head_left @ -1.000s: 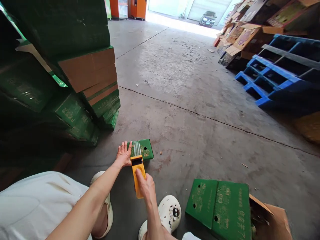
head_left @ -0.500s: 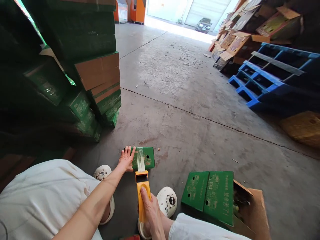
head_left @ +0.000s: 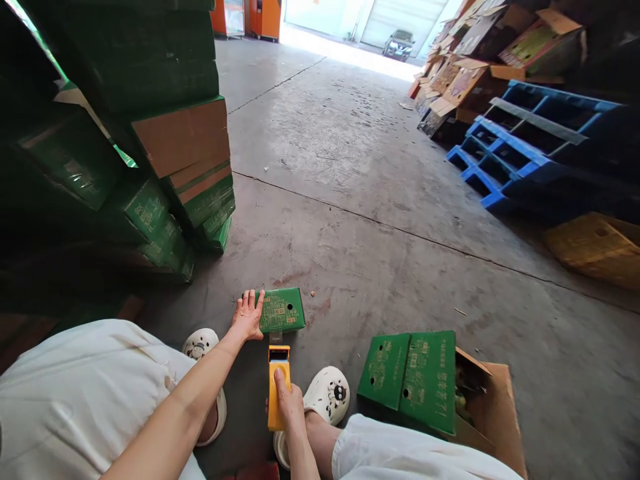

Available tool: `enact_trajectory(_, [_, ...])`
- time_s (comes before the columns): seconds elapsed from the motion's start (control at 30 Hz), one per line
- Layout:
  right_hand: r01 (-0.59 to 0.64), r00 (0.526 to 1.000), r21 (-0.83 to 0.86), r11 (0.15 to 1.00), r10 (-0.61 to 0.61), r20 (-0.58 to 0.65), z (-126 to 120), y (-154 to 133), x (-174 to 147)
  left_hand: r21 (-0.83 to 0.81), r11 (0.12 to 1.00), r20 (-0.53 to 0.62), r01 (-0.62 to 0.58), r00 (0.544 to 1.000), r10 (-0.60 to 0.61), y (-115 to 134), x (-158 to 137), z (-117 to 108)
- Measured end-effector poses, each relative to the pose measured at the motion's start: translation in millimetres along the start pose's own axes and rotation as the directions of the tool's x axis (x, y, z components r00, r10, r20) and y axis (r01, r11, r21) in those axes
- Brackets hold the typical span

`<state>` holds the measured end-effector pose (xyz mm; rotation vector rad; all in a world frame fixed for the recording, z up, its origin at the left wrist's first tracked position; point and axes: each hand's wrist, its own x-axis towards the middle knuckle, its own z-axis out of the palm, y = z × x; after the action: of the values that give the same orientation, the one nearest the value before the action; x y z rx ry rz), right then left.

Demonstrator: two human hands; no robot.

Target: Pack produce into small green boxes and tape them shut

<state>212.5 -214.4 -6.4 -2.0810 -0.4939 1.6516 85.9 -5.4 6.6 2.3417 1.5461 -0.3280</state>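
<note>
A small green printed cardboard box (head_left: 283,308) lies on the floor between my feet. My left hand (head_left: 249,315) rests on its left end, fingers spread over the top and thumb by the near edge. My right hand (head_left: 289,400) is wrapped round a yellow tape dispenser (head_left: 279,380), thumb along its upper face. The dispenser's head points at the box's near side. A short strip of clear tape (head_left: 276,337) spans the small gap between them. Whether the tape sticks to the box's near side, I cannot tell.
An open larger green box (head_left: 430,383) stands right of my white clog (head_left: 327,395); its contents are dark. Stacked green boxes (head_left: 183,140) rise at the left. Blue pallets (head_left: 505,153) and piled cartons (head_left: 465,80) stand at the right, near a yellowish basket-like container (head_left: 595,243).
The dispenser and my right hand have shifted slightly left, and the dispenser stands more upright. The shiny tape strip across the box top no longer shows. My left hand stays on the box.
</note>
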Motion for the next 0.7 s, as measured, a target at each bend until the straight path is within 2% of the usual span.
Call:
enact_trajectory(0.1, [-0.052,0.997,0.040,0.998,0.054,-0.060,0.0,-15.2,21.0,0.006,1.000,0.014,-0.001,1.000,0.001,0.4,0.1,-2.9])
enact_trajectory(0.27, [-0.119,0.988,-0.051,0.992,0.113,-0.104,-11.4,-43.1,43.8,0.008,1.000,0.038,-0.008,0.999,0.008,-0.9,2.5,-3.9])
enact_trajectory(0.43, [-0.142,0.982,-0.083,0.986,0.130,-0.135,-15.5,-48.6,53.1,0.015,1.000,0.034,-0.015,0.999,0.015,-1.4,2.6,-1.1])
enact_trajectory(0.7, [-0.083,0.987,0.138,0.987,0.101,-0.123,-8.0,-41.2,41.6,0.002,1.000,-0.010,-0.004,1.000,0.004,-1.7,-4.4,3.8])
